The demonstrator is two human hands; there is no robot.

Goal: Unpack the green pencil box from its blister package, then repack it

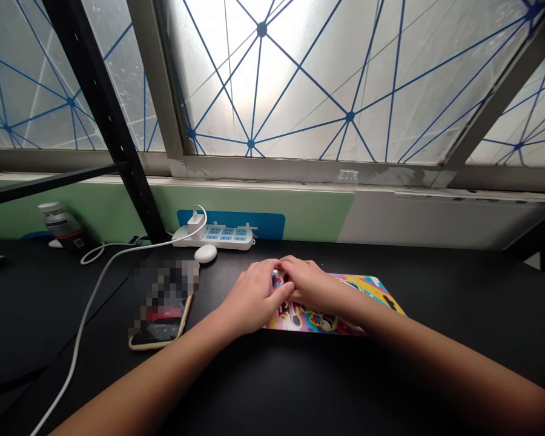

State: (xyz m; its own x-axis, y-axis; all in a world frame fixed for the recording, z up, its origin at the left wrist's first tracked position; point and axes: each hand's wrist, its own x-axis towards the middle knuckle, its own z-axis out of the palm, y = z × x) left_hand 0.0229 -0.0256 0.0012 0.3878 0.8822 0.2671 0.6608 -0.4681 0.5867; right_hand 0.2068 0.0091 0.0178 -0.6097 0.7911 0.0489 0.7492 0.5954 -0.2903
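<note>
A flat, brightly printed sheet or booklet (327,322), pink, yellow and blue with cartoon-like pictures, lies on the black table. At its left edge is my left hand (254,298), fingers curved around the upper left corner and thumb stretched over the print. Coming across the sheet from the right, my right hand (309,284) has its fingers bent at that same corner. The fingertips of both hands meet there and hide what they pinch. My right forearm covers part of the print.
To the left lies a phone (157,331) with a blurred screen, near a small white rounded case (205,254). Behind stands a white power strip (229,238) with a plugged charger; its white cable (79,339) runs forward. A bottle (65,227) and black metal post (104,115) are farther left.
</note>
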